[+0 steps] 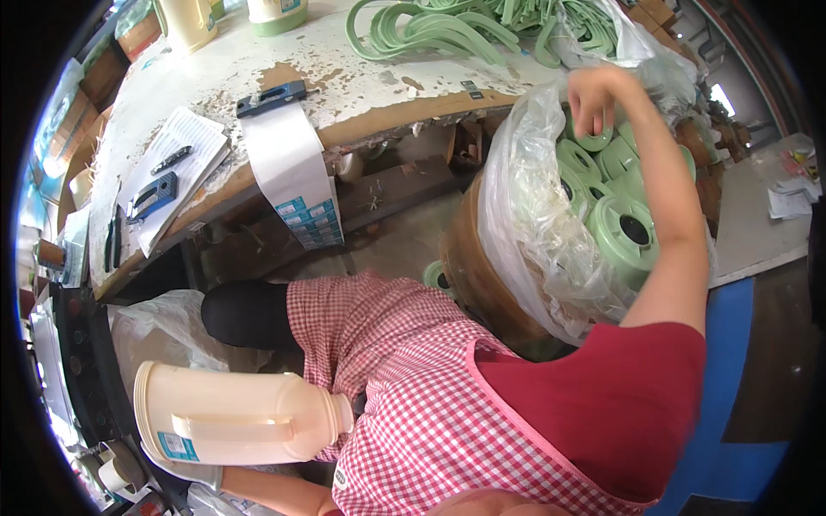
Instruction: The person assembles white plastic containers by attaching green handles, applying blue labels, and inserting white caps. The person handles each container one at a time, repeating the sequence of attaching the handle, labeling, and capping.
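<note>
The cream jug (237,417) lay on its side at our lower left, its base cupped in our left hand (194,471), fingers clamped under it. On the workbench (361,60) sat a stapler (271,97). Our right hand (594,99) reached into the plastic bag (533,224), fingers closed on a green cap (592,138).

Right hand (592,96) up at right, reaching into clear plastic bag (525,215) of pale green round plastic caps (624,230), bag sitting in brown cardboard drum (469,267). Cream plastic jug with moulded handle (237,414) low at left, lying sideways on left hand (194,471). Worn white worktable (361,64) behind, bearing pale green flat rubber rings (447,30) at far right, open paper notebook (176,168) at left.
</note>
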Demonstrator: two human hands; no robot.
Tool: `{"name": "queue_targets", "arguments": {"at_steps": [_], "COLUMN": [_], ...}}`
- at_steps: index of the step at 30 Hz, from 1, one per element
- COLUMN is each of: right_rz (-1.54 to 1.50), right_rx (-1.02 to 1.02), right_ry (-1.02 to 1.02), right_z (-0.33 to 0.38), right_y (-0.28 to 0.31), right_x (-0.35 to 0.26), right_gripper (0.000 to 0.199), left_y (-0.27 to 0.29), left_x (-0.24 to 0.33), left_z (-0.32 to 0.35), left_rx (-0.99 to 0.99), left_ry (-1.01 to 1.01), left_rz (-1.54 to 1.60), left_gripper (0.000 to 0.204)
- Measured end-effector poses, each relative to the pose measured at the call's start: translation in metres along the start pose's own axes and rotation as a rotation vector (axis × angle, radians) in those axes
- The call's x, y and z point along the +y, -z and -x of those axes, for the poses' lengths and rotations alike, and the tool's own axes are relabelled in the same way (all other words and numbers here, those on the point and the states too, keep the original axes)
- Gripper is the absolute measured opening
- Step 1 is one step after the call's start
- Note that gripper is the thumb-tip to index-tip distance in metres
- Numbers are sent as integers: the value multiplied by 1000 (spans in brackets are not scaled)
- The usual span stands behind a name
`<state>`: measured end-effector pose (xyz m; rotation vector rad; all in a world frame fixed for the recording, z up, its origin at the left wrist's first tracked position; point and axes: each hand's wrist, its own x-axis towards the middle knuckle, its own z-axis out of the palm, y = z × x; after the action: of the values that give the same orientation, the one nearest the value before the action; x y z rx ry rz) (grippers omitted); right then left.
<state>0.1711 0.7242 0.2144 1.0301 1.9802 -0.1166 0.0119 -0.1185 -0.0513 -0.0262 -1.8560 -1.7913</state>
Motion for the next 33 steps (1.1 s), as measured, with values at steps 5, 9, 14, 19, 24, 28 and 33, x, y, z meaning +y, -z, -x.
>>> {"name": "queue_targets", "arguments": {"at_steps": [5,9,14,19,24,28,33], "right_rz": [123,-533,-399,301,227,58,-156], "right_rx": [163,82,193,899,688,497,127], "right_ry": [456,354,304,579,430,151,76], "right_z": [-68,-81,-15,73,70,31,7], "right_y": [-119,-138,-94,-28,30,27,-43], "right_x": [57,62,52,-67,-166,-82,52], "right_gripper": [118,63,66,28,15,31,59], "left_y": [3,10,6,13,35,32,-2], "left_x": [-53,-59,-31,-15,4,21,23], "left_z": [-20,-19,8,26,57,64,39], "left_rx": [-158,-19,-92,-60,67,129,-147], "left_ry": [-44,30,154,245,-70,-32,-50], "left_rz": [65,166,95,288,-132,-48,-125], "left_gripper": [48,50,35,33,42,46,45]}}
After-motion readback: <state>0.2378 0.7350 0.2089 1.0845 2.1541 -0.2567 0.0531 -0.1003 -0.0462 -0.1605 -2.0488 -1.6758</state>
